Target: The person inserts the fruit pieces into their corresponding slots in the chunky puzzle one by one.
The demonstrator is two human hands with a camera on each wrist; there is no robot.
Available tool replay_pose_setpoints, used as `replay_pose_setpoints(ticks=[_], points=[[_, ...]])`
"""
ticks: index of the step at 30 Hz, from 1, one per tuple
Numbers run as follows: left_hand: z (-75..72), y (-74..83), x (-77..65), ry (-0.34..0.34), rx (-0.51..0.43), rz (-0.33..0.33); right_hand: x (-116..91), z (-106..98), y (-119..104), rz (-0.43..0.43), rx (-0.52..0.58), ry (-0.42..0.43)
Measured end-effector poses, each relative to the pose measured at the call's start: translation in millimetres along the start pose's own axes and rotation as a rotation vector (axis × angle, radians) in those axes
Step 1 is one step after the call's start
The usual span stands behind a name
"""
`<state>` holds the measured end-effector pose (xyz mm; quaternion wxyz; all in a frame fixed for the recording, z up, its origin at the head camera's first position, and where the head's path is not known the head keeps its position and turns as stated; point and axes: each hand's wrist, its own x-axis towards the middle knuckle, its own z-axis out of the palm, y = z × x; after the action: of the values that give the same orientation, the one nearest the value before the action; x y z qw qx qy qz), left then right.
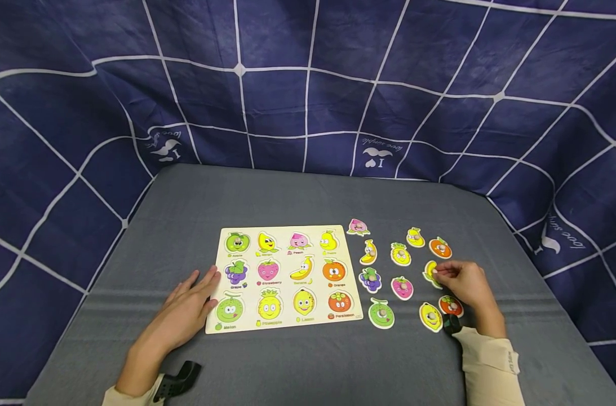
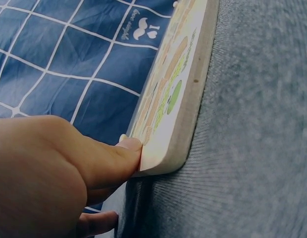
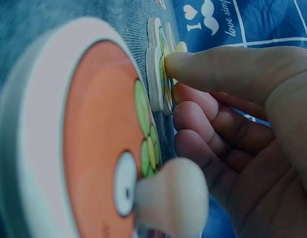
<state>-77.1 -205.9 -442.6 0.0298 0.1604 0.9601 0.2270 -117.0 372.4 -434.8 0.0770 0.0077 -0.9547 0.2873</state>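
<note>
A wooden fruit puzzle board (image 1: 287,330) lies flat, printed with rows of smiling fruit. My left hand (image 1: 183,307) rests at its left side, fingers mostly straight, and in the left wrist view the thumb (image 2: 111,158) touches the edge near a corner. To the right of the board, my right hand (image 1: 467,282) pinches a yellow mango puzzle piece (image 1: 429,272) with thumb and fingertips, the other fingers curled below. The fingertips hide part of that piece. A red persimmon piece (image 1: 451,307) lies just under the right wrist; its knob (image 3: 176,198) looms large in the right wrist view.
Several knobbed fruit pieces lie loose on the grey cloth right of the board, among them a lemon (image 1: 431,317), an orange (image 1: 441,248), a strawberry (image 1: 402,288), a melon (image 1: 381,314) and a peach (image 1: 358,228). A blue checked curtain (image 1: 277,107) hangs behind the table.
</note>
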Motion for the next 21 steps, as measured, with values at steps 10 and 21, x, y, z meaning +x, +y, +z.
replay_pose_setpoints(ticks=[10, 21], points=[[2.2, -0.5, -0.3, 0.022, 0.004, 0.008, 0, -3, -4, -0.005, -0.004, 0.023], [0.8, 0.1, -0.8, 0.015, -0.007, 0.009, 0, -3, -17, -0.062, 0.015, 0.049]])
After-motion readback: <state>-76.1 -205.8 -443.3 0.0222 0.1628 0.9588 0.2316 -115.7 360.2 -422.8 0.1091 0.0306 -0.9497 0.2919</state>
